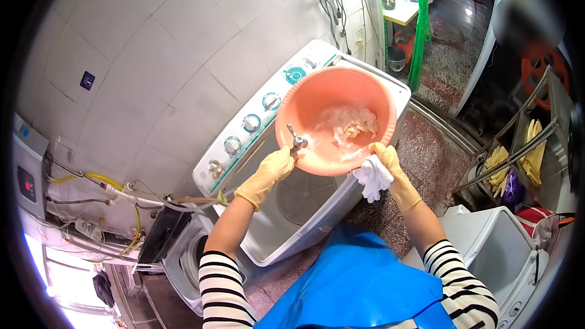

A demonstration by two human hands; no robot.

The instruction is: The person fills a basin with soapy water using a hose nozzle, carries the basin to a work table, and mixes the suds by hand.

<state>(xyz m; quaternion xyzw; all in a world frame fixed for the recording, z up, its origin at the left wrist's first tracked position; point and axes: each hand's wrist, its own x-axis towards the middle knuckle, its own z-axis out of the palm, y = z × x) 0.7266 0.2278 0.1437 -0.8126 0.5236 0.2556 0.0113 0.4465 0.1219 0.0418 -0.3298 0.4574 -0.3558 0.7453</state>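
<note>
My left hand [268, 173], in a yellow rubber glove, is closed around a metal tap [297, 144] over the near left rim of an orange plastic basin [304, 103]. My right hand [393, 173], gloved the same way, is at the basin's near right rim. A bunched white cloth [373, 178] hangs from its fingers outside the rim. Inside the basin lie water and wet pale fabric [356, 123]. The basin rests on the right end of a twin-tub washing machine [292, 219], whose open tub shows below my left hand.
Dials line the machine's control panel [251, 123] along the tiled wall. A hose [189, 208] runs from the left near my left forearm. Another white machine [487, 237] stands at lower right. Yellow gloves [534, 149] hang on a metal rack at right. A green curtain [420, 30] edges the doorway.
</note>
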